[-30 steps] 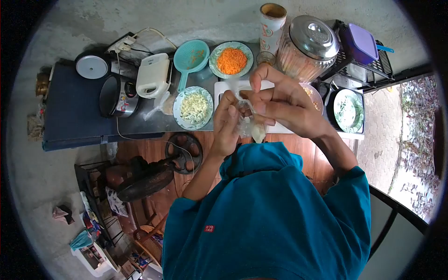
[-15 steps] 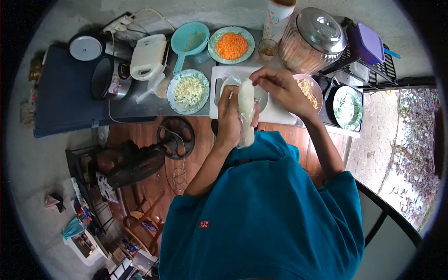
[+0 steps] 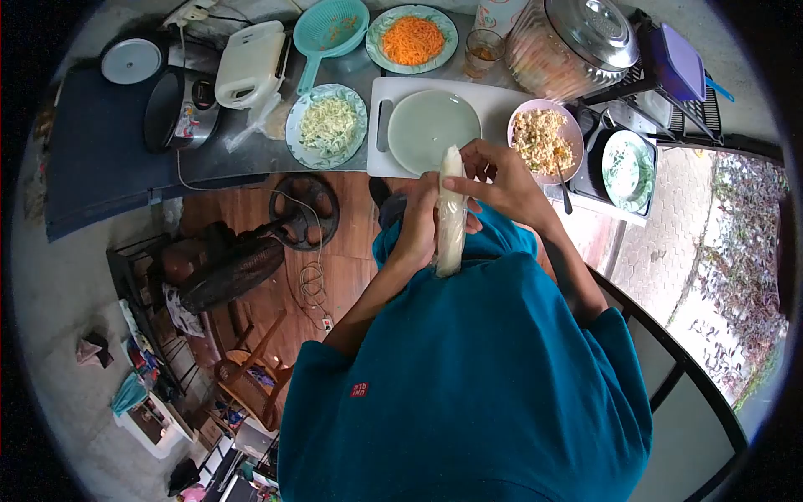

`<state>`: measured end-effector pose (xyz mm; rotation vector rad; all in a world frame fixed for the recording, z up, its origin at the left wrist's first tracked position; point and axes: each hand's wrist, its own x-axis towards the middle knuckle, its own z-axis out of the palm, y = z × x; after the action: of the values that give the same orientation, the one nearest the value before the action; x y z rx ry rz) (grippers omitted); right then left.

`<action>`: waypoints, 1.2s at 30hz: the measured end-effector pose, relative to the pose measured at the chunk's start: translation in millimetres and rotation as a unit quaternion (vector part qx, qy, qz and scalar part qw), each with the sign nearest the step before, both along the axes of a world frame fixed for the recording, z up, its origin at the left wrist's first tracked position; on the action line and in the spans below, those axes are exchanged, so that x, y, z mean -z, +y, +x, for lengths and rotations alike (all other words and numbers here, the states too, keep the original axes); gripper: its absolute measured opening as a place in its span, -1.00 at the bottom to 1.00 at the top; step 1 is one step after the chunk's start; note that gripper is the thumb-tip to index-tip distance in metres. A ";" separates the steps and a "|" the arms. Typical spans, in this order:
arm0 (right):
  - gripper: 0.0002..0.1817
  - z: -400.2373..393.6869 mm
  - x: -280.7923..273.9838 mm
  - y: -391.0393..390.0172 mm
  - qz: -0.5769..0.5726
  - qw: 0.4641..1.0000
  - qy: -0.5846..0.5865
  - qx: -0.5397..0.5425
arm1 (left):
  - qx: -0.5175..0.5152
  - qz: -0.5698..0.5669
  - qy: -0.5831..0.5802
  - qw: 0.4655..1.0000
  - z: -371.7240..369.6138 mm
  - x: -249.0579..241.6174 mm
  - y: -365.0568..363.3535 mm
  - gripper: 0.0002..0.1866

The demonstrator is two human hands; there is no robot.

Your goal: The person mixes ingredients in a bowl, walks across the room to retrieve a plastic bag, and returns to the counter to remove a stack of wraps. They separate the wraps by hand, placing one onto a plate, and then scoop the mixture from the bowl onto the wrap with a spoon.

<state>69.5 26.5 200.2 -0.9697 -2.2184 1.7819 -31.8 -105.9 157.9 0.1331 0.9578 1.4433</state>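
My left hand [image 3: 416,222] is closed around a long white roll in clear plastic [image 3: 452,222], holding it upright in front of my shirt. The roll's bare top end sticks out of the wrap; its exact kind cannot be made out. My right hand [image 3: 508,188] is beside its upper part, the thumb pressed across it and the other fingers curled. Just beyond the hands, a pale green plate [image 3: 431,130] rests on a white cutting board [image 3: 493,105]. To the right is a pink bowl [image 3: 545,138] of chopped filling with a spoon in it.
Shredded cabbage fills a patterned plate [image 3: 291,138], and grated carrot another plate [image 3: 374,46]. A teal strainer [image 3: 330,29], a glass [image 3: 484,52] and a large lidded jar [image 3: 544,54] stand behind. At right is a pan with a plate [image 3: 633,205]; a fan [image 3: 234,276] stands below left.
The roll and both hands have come nearer my body, off the pale plate. My right hand has moved from the roll's tip down to its side. The view has tilted lower.
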 end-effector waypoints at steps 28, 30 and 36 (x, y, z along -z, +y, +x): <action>-0.39 -41.7 -12.0 46.8 -0.179 0.936 0.294 0.077 | 0.001 0.185 0.090 0.979 -24.2 -13.9 15.8 -0.51; -0.38 -43.9 -9.3 40.7 -0.141 0.950 0.268 0.082 | -0.034 0.160 0.119 0.979 -23.5 -10.1 20.2 -0.55; -0.54 -50.6 -0.1 32.3 -0.078 0.969 0.190 0.133 | -0.054 0.128 0.208 0.968 -22.7 15.5 22.1 -0.53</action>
<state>18.9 58.8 200.3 -0.8209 -1.6570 1.8511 -54.5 -83.7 142.4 0.6021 1.1244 1.6739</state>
